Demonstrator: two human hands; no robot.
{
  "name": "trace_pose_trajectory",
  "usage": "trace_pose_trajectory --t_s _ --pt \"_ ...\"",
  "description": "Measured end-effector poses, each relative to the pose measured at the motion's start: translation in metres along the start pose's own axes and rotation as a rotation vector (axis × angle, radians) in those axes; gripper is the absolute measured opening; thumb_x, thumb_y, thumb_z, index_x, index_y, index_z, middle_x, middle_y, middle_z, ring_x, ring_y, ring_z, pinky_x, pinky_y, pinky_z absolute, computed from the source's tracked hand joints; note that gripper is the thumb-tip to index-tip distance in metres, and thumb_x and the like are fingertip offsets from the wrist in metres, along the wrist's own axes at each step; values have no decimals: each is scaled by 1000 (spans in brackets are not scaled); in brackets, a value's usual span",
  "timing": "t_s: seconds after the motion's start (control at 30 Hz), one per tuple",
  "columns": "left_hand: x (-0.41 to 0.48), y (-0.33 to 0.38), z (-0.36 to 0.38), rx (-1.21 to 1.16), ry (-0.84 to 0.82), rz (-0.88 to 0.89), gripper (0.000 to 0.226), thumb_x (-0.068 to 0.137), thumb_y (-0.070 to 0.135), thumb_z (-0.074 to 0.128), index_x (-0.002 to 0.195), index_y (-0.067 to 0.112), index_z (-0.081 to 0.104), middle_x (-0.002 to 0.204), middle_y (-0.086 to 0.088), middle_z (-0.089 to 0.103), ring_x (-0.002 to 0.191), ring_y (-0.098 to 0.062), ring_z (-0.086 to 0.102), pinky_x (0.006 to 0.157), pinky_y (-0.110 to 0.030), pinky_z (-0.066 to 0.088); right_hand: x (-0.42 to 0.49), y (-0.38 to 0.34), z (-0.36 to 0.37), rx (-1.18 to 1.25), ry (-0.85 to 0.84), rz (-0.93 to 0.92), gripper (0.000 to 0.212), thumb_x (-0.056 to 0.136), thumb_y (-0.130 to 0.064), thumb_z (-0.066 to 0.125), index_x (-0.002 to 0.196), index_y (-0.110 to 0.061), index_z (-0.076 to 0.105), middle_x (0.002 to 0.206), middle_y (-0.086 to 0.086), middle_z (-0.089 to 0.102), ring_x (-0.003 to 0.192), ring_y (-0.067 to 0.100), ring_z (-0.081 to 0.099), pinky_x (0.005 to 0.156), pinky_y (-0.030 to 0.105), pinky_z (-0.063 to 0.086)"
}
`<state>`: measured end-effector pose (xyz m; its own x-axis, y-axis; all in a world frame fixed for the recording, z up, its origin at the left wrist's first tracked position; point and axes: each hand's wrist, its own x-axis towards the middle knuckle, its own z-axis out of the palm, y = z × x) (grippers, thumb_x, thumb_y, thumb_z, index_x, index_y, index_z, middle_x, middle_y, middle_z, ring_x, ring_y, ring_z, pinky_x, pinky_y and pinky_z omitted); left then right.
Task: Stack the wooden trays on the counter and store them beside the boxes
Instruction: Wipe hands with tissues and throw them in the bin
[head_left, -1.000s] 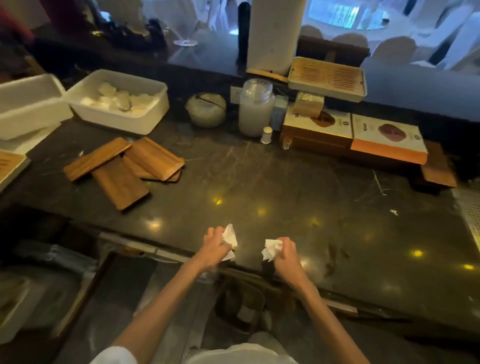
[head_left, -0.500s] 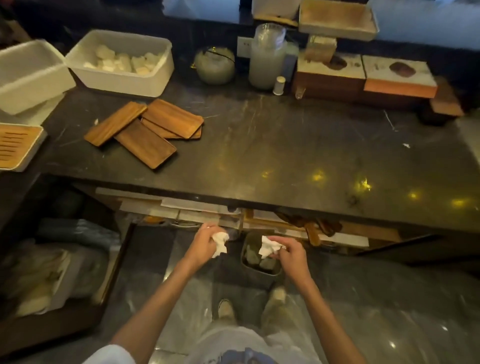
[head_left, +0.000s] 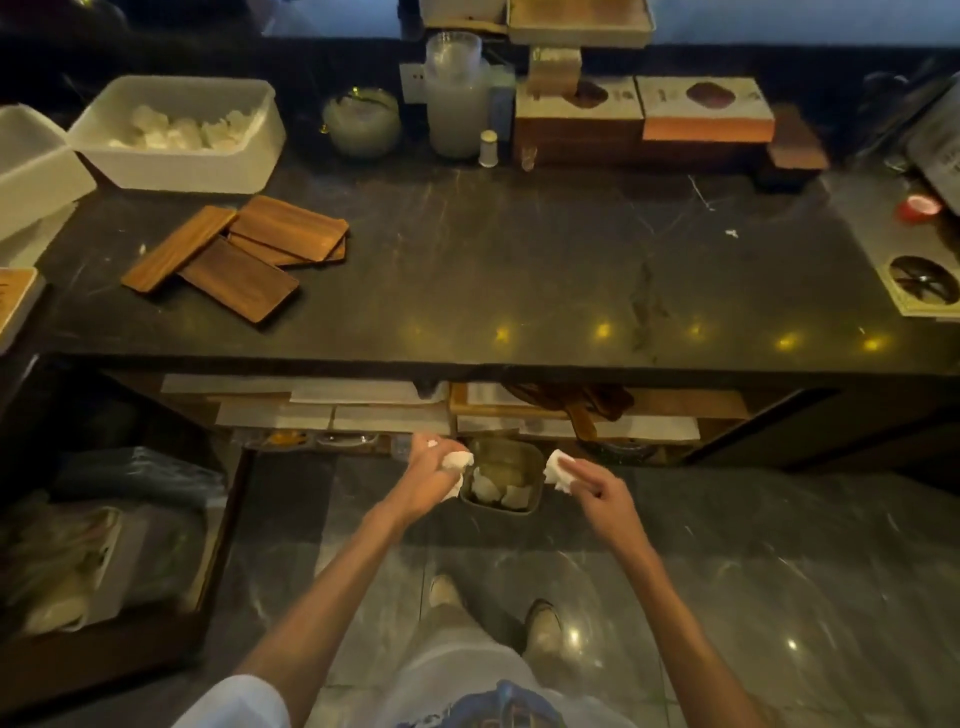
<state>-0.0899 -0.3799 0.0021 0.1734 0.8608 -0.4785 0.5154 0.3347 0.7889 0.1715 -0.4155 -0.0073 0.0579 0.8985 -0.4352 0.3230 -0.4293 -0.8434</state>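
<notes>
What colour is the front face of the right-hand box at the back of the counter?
Orange, under a pale lid; the box shows only in the head view.

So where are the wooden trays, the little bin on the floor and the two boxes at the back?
wooden trays (head_left: 236, 254): head view, top face of one tray in the loose pile.
bin (head_left: 501, 486): head view, its open inside.
boxes (head_left: 644, 111): head view, lids where they meet.
</notes>
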Motion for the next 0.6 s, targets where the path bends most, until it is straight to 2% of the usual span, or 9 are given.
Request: trace_pose_trajectory --t_s 0.07,0.13,0.23,0.33,0.4,0.47,0.53,0.6 --pt "-8 4 15 14 0 25 40 83 -11 51 117 10 57 122 -4 25 118 -18 32 108 -25 27 -8 10 -9 42 -7 21 41 94 -10 56 133 -22 58 129 -3 54 116 16 53 86 22 48" --pt "-18 2 29 -37 32 25 50 79 -19 48 120 8 54 123 -6 23 119 -18 31 107 -22 27 -14 21 -14 62 -24 27 41 91 -12 62 131 -22 60 124 -4 59 108 13 58 75 19 50" --pt "-33 -9 45 -86 105 -12 46 80 -18 51 115 13 54 122 -9 27 120 -22 36 111 -30 32 -22 31 -14 25 -32 -2 31 89 -13 64 117 -25 68 114 -4 65 96 6 61 64 12 50" --pt "-38 -29 53 -82 91 -30 37 86 -10 53 110 18 55 118 -9 32 120 -28 39 109 -39 38 -32 36 -11 106 -1 16 27 89 -10 65 111 -25 71 108 -5 68 87 3 66 60 12 51" --pt "-34 -40 50 -133 71 -44 29 89 -9 51 110 11 58 119 -11 34 121 -32 42 99 -44 49 -36 33 -9 158 36 24 26 90 -11 64 112 -22 71 105 -4 68 85 1 68 58 19 55" --pt "-25 -48 47 -253 72 -63 25 92 -9 50 109 6 60 123 -15 34 118 -38 48 76 -41 61 -38 33 -5 155 72 22 25 92 -12 63 114 -20 70 102 -5 68 79 6 68 58 25 58" --pt "-13 -54 42 -323 83 -33 28 88 -15 52 102 7 64 119 -15 40 111 -43 54 57 -34 62 -39 34 1 151 108 29 25 92 -12 62 115 -18 71 100 -3 70 72 9 66 57 30 55" --pt "1 -60 39 -294 65 14 35 82 -22 53 97 7 68 111 -14 48 105 -45 57 52 -30 61 -35 36 9 156 124 28 24 93 -11 61 114 -16 71 99 0 72 75 9 66 58 30 53"
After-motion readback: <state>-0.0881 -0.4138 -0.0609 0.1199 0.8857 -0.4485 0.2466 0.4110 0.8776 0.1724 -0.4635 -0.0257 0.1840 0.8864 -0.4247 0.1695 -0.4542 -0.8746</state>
